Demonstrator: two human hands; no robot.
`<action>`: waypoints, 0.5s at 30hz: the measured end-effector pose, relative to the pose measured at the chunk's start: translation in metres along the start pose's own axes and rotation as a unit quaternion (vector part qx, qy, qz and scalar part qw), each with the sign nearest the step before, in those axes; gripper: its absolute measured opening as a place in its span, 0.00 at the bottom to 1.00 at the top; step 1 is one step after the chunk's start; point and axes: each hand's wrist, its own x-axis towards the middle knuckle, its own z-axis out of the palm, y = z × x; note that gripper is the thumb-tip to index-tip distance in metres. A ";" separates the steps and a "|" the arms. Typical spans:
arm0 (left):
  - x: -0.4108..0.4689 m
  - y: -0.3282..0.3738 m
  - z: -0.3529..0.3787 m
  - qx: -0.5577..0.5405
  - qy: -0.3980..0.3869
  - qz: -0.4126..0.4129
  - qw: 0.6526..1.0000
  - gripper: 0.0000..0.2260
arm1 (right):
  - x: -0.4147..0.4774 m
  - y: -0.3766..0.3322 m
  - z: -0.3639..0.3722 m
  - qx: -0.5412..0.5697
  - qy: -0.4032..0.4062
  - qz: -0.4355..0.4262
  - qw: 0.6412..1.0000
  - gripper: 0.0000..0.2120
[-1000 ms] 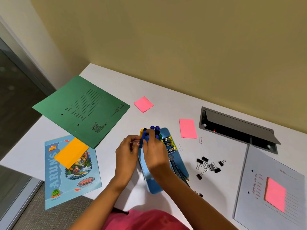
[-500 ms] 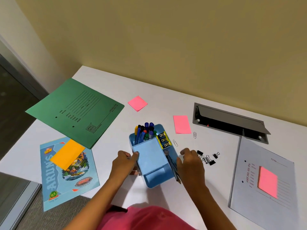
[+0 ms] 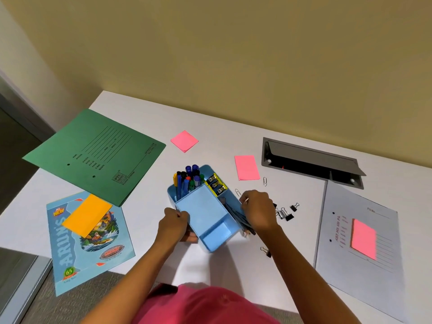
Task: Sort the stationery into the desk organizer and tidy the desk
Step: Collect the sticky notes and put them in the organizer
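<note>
2 hands meet at the light-blue plastic desk organizer [image 3: 199, 212], which sits skewed near the front middle of the white desk [image 3: 145, 213]. We see the left hand [image 3: 174, 224] clamped on its left wall, thumb over the rim, fingers curled round below. The right hand [image 3: 258, 211] hangs over the organizer's right slot, knuckles up, fingertips bunched and pinching a thin pale sliver [image 3: 245, 200] that we cannot identify. Coloured pens [image 3: 188, 180] stand upright in the far compartment, with 3 yellow-and-black metal pieces [image 3: 216, 184] beside them. Dark pencils [image 3: 236, 213] lie in the right slot. Black binder clips [image 3: 285, 213] lie loose just right of that hand.
</note>
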 end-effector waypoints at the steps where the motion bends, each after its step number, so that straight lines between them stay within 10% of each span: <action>1: 0.000 -0.001 0.001 -0.025 -0.001 -0.010 1.000 0.11 | 0.004 -0.001 -0.001 0.014 0.007 -0.007 1.000 0.12; 15: 0.001 -0.003 0.021 -0.294 -0.008 -0.060 0.954 0.05 | 0.039 0.034 -0.016 0.320 0.221 0.108 0.915 0.09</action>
